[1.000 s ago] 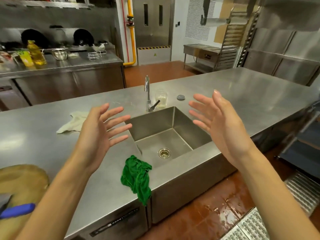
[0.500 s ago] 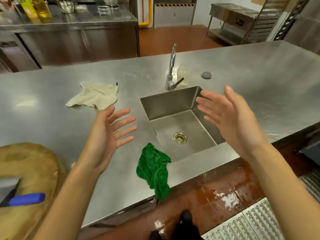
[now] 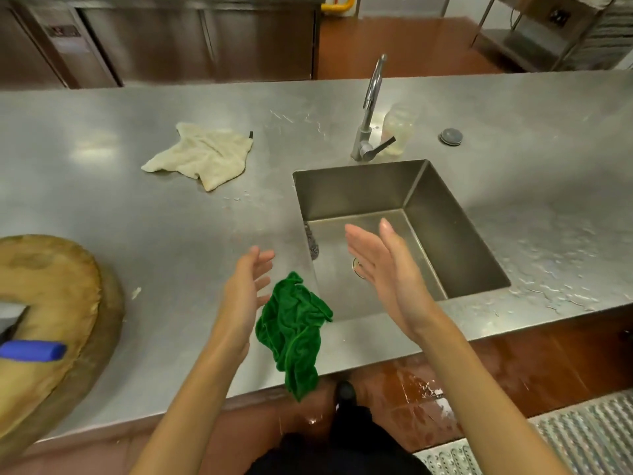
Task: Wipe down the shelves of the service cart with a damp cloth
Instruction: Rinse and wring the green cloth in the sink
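Both hands are raised, empty, palms facing each other with fingers spread. The left hand (image 3: pixel 245 296) hovers over the steel counter (image 3: pixel 205 228); the right hand (image 3: pixel 387 269) hovers over the near-left part of the sink (image 3: pixel 455 241). Neither touches anything.

The green cloth (image 3: pixel 294 334), crumpled, lies between the two forearms at about 6 o'clock from the sink's near-left corner, its lower end hanging over the counter's front edge. The strip of counter between sink and front edge is narrow. To the cloth's left the counter runs bare as far as a round wooden chopping block (image 3: pixel 51 303) at 9 o'clock, which overhangs the front edge and carries a blue handle (image 3: pixel 32 350).

At 11 o'clock from the hands a cream cloth (image 3: pixel 202 156) lies rumpled, well apart from the green one. The faucet (image 3: pixel 368 111) stands at the sink's far rim at 12 o'clock, a clear jar (image 3: pixel 397 132) just beside it, and a round drain stopper (image 3: pixel 451 136) further right at 1 o'clock. Water droplets speckle the counter right of the sink.

Beyond the counter is an aisle of red-brown floor (image 3: pixel 394 46), with steel cabinets (image 3: pixel 171 39) at the far left. The near floor looks wet, with a metal grate (image 3: pixel 565 443) at 4 o'clock. A cabinet label is too blurred to read.
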The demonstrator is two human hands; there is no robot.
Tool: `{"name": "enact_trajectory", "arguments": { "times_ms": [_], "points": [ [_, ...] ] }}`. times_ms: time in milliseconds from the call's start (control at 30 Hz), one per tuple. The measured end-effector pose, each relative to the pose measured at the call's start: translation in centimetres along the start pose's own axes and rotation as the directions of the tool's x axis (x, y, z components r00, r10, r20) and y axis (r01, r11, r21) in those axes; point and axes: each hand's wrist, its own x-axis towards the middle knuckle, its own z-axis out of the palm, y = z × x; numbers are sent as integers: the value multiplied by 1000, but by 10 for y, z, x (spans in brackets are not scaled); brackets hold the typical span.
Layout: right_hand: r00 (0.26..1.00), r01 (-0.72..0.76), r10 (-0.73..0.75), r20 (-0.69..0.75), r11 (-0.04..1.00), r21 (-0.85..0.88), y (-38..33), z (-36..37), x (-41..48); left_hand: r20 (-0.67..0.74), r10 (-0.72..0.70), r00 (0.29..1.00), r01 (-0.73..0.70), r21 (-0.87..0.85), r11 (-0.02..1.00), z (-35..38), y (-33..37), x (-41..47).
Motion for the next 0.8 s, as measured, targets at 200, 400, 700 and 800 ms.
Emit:
{"name": "enact_trajectory", "arguments": {
  "times_ms": [200, 400, 700, 800],
  "points": [
    [988, -41, 75, 132, 969, -243, 31, -20, 21, -119, -55, 991, 63, 69, 996, 42, -38, 13],
    [943, -84, 179, 281, 944, -318, 52, -28, 40, -147, 38, 988, 4, 274, 962, 66, -71, 18],
    [880, -217, 322, 349, 926, -308, 76, -35, 67, -242, -67, 968, 134, 273, 952, 71, -99, 18],
    [861, -267, 373, 346, 910, -317, 83, -30, 73, -250, -112, 962, 188, 301, 935, 66, -111, 25]
  ]
}}
